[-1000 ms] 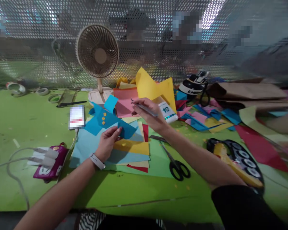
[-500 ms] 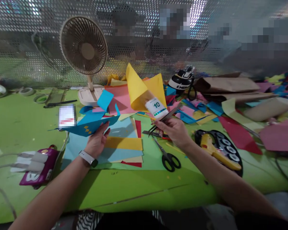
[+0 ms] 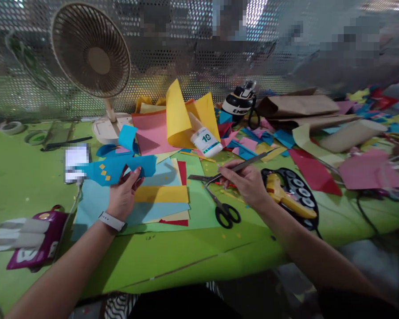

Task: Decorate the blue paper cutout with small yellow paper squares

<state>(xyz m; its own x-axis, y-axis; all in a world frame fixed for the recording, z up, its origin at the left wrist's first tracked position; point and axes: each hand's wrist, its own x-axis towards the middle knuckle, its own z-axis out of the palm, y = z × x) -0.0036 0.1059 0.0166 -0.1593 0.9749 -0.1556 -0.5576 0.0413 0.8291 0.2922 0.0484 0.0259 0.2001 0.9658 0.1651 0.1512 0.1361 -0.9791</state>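
At centre left, the left hand (image 3: 123, 192) is closed around a curved piece of bright blue paper (image 3: 148, 166), lifted above a layered stack of coloured paper sheets (image 3: 162, 195). The thumb presses one side, probably so that the three small yellow paper diamonds (image 3: 103, 172) face upward, uncovered. Right of centre, the right hand (image 3: 248, 181) grips slim grey metal tweezers (image 3: 250, 162) like a pen, a hold that suits fine work; whether their tips meet cannot be told. Tips point toward the middle of the frame, close to black-handled scissors (image 3: 222, 206).

Green worktop (image 3: 173, 248) shows below the stack, down to its front edge, giving the wrists room. Movement looks tighter farther up, between the white bottle marked 10 (image 3: 208, 142) and, at right, the yellow glue gun (image 3: 286, 199).
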